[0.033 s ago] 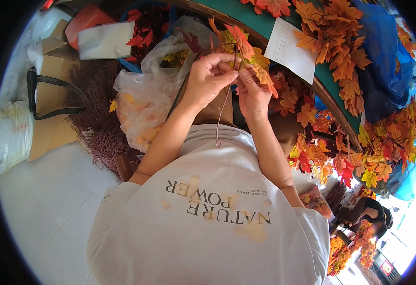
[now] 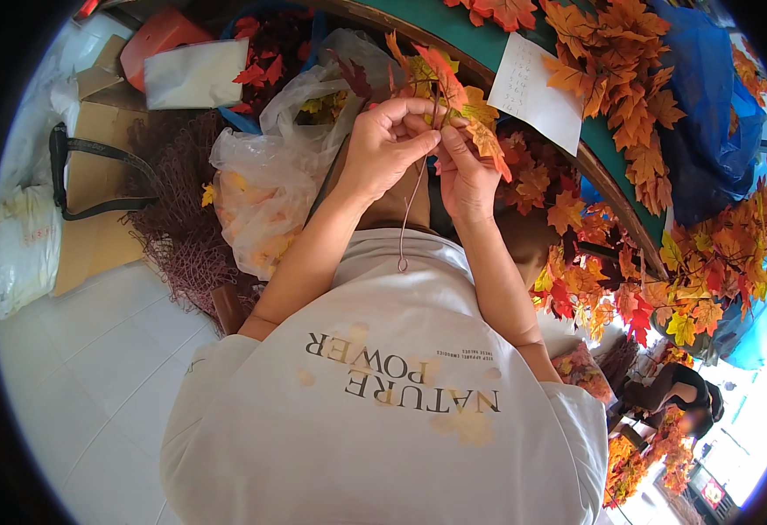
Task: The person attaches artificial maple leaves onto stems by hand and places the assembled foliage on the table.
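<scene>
Close together near the green table's edge, my two hands pinch a spray of artificial maple leaves (image 2: 444,77) in red, orange and yellow. My left hand (image 2: 385,147) has its thumb and fingers closed on the thin brown stem (image 2: 415,188). Just beside it, my right hand (image 2: 468,179) is closed on the same spray, below its leaves. The stem hangs down between my wrists and ends in a small loop over my shirt. My fingers hide the exact spot where the leaves meet the stem.
A clear plastic bag (image 2: 248,188) of leaves and a bundle of purplish-brown stems (image 2: 182,223) lie left. The green table (image 2: 453,33) carries a written paper sheet (image 2: 537,92) and orange leaf sprays (image 2: 622,83). A blue bag (image 2: 707,114) stands right; another person (image 2: 677,394) sits beyond.
</scene>
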`<state>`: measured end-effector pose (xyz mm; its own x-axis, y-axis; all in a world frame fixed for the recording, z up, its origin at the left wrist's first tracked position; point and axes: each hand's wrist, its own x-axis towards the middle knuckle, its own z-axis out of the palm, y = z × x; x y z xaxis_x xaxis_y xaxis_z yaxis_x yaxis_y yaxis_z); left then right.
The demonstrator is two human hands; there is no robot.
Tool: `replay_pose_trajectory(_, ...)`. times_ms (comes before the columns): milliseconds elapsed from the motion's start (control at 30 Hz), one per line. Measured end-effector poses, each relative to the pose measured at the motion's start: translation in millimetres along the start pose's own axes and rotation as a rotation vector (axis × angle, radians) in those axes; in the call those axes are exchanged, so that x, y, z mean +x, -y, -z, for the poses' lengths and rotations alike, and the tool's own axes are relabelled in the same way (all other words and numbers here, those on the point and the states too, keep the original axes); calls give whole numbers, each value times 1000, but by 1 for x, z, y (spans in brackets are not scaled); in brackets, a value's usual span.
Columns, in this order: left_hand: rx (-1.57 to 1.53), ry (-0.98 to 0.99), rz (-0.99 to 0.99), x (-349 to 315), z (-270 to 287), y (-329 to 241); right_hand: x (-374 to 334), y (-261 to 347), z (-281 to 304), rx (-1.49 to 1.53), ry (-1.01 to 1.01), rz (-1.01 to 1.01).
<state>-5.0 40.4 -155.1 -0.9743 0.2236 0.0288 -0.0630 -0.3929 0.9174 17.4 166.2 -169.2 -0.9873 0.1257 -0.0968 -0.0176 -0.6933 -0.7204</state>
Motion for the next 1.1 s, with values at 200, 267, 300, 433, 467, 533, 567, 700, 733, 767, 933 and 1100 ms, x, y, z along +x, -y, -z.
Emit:
replay_pose_trajectory(200, -98, -25, 21, 2, 2, 7, 4, -9, 28, -346, 62, 47)
replay_pose_trajectory(267, -145, -42, 65, 1, 6, 15, 4, -6, 30, -636, 88, 120)
replay_pose_trajectory(300, -192, -58, 107, 1, 8, 18, 5, -3, 31, -710, 132, 154)
replay_pose_trajectory(433, -280, -196, 87, 6, 3, 19, 1, -5, 0, -486, 111, 190)
replay_pose_trajectory(467, -284, -260, 49, 7, 2, 16, -8, -3, -5, -571, 44, 111)
replay_pose_trajectory(533, -296, -326, 10, 14, 7, 14, -16, -1, -5, -674, 107, -1)
replay_pose_trajectory(567, -305, -311, 1, 15, 9, 15, -19, 4, -4, -722, 176, -160)
replay_pose_trajectory(700, -410, -421, -22, 11, 6, 14, -21, 7, -20, -824, 93, -13)
replay_pose_trajectory(733, -414, -400, -2, 9, 3, 16, -14, 1, -10, -1116, 176, 339)
replay_pose_trajectory(767, -416, -382, 22, 6, 4, 20, -9, 0, -7, -1393, 255, 698)
replay_pose_trajectory(933, -534, -388, 209, 1, 13, 47, -12, 5, -2, -2045, 319, 968)
replay_pose_trajectory(1100, -541, -285, 288, 4, 23, 58, -5, 15, 1, -2074, 478, 824)
